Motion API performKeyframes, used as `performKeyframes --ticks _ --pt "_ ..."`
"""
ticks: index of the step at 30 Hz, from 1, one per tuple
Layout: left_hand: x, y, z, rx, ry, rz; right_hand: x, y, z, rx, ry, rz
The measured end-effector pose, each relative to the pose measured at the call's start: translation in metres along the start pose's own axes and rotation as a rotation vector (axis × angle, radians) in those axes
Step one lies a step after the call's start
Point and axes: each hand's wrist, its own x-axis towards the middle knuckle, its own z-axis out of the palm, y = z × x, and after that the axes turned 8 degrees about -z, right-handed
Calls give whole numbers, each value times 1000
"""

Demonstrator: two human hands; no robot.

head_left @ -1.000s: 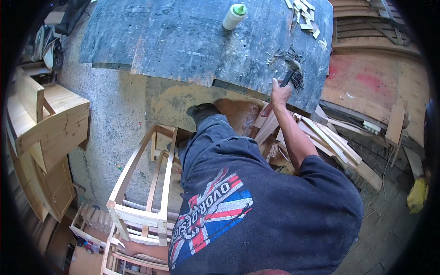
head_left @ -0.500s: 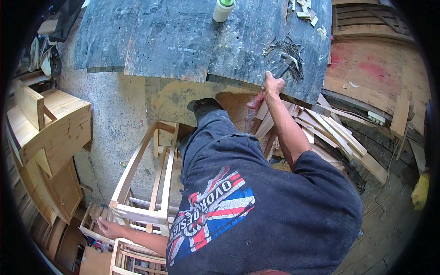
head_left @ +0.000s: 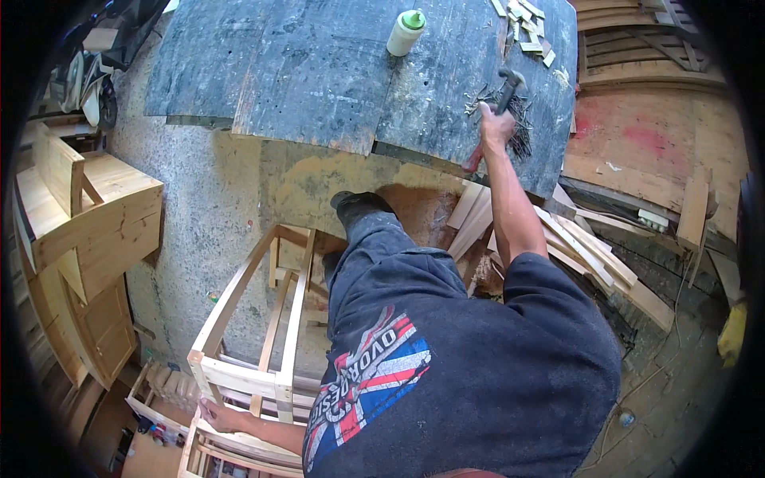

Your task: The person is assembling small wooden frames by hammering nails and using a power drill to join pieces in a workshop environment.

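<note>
My right hand (head_left: 497, 127) is closed round a hammer (head_left: 507, 94) with a dark head and a reddish handle end, at the near edge of the blue-grey worktable (head_left: 303, 88). Beneath and beside the hammer lies a heap of dark nails (head_left: 519, 131). Low on the left, my left hand (head_left: 220, 417) is at a corner leg of a pale wooden frame (head_left: 243, 374). Its fingers look curled against that leg, though they show only in part.
A white bottle with a green cap (head_left: 406, 33) stands on the table; small wood offcuts (head_left: 529, 25) lie beyond the nails. Loose boards (head_left: 594, 251) are piled below the table's right side. A wooden cabinet (head_left: 100, 207) stands at the left.
My right hand has lifted the hammer slightly and moved it farther over the table. My left hand has come in from beside the frame to its leg, its fingers drawn in.
</note>
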Motion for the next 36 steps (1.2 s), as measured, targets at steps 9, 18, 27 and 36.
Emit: performKeyframes --ticks 9,18,27,36 --pt "-41 -18 -12 -35 69 -18 63 -27 32 -260 -154 -27" --pt "-46 -12 -13 -120 5 -153 87 -9 -27 371 -324 122" --pt "-31 22 21 -189 -105 -89 15 1 -14 -5 -316 -51" --pt "-22 17 14 -199 -76 -130 33 -1 3 35 -225 98"
